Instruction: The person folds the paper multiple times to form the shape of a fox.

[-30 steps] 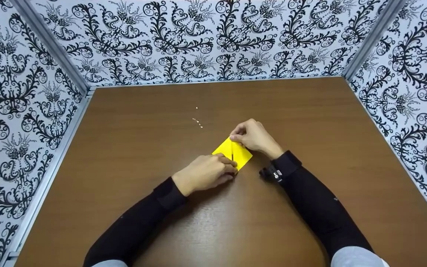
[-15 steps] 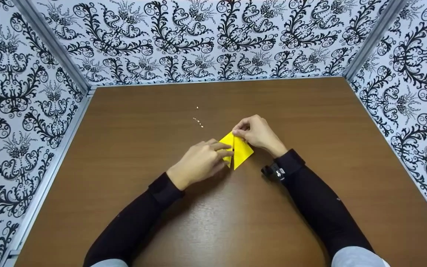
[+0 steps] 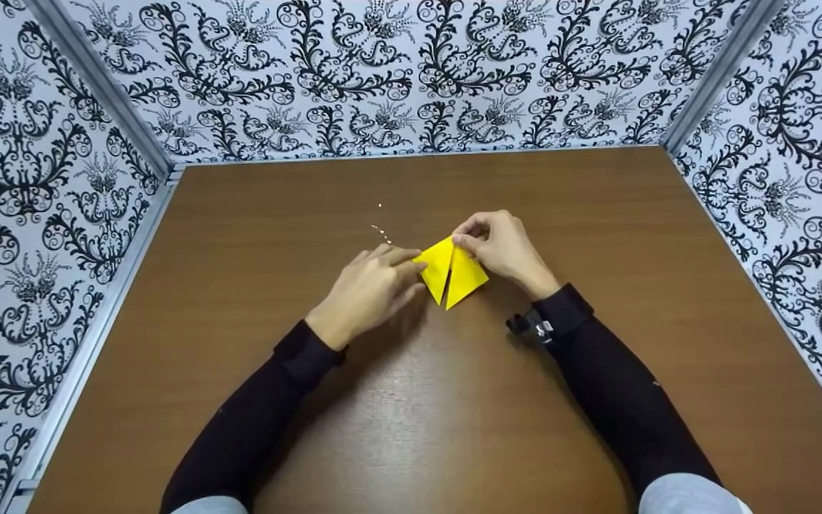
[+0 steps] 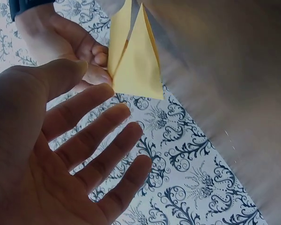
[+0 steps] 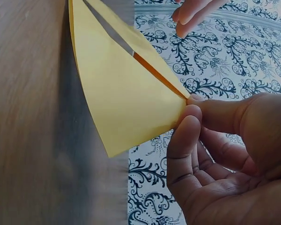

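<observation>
A folded sheet of yellow paper is tilted up off the table, with two flaps that meet along a middle slit. At its far corner my right hand pinches the paper between thumb and index finger, as the right wrist view also shows at the paper's tip. My left hand hovers by the left corner with its fingers straight and spread. In the left wrist view the left fingers are just below the paper's edge; the right wrist view shows them apart from it.
A brown wooden table lies under both hands. Several small white specks show on it beyond the left hand. Patterned black-and-white walls with grey metal corner posts stand behind and at the sides.
My left hand has come off the paper and moved left and away from me. The right hand has moved farther from me with the paper, lifting it off the table.
</observation>
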Demonstrator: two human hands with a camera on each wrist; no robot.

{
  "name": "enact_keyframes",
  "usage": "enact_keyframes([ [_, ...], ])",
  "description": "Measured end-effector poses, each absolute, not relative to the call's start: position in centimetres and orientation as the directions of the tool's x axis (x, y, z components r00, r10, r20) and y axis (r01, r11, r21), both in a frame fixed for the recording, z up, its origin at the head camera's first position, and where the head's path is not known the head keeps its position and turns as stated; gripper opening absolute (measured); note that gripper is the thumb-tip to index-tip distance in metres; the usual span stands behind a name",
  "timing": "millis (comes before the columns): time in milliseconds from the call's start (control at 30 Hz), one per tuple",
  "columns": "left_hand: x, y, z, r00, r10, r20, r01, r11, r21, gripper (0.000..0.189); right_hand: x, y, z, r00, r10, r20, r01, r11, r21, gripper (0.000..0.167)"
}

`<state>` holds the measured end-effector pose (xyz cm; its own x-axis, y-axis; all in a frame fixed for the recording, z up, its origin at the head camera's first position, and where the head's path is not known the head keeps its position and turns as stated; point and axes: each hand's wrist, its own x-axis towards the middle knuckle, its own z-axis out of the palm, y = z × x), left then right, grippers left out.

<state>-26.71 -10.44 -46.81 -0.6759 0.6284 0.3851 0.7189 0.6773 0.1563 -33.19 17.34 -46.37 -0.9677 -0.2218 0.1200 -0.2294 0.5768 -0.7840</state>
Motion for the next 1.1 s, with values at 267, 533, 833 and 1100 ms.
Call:
enact_keyframes([
  [267, -27.7, -11.7, -46.5, -0.72, 0.585, 0.373, 0.674, 0.718, 0.173, 0.036, -33.2, 17.4, -45.8, -0.961, -0.185, 0.205, -0.275, 0.582, -0.765, 0.013],
  [533, -28.2, -12.8, -46.6, -0.766, 0.531, 0.362, 0.613, 0.772, 0.166, 0.04, -32.9, 17.4, -45.2, -0.922, -0.152, 0.355, -0.375, 0.573, -0.729, 0.014],
  [833, -29.1, -13.7, -46.8, -0.796, 0.499, 0.341, 0.578, 0.794, 0.188, 0.042, -32.6, 16.9, -45.1, -0.871, -0.134, 0.474, -0.465, 0.536, -0.704, 0.013],
  [1100, -29.7, -14.3, -46.9, -0.809, 0.477, 0.343, 0.558, 0.807, 0.194, 0.039, -32.3, 16.5, -45.5, -0.796, -0.174, 0.58, -0.571, 0.537, -0.621, 0.011],
])
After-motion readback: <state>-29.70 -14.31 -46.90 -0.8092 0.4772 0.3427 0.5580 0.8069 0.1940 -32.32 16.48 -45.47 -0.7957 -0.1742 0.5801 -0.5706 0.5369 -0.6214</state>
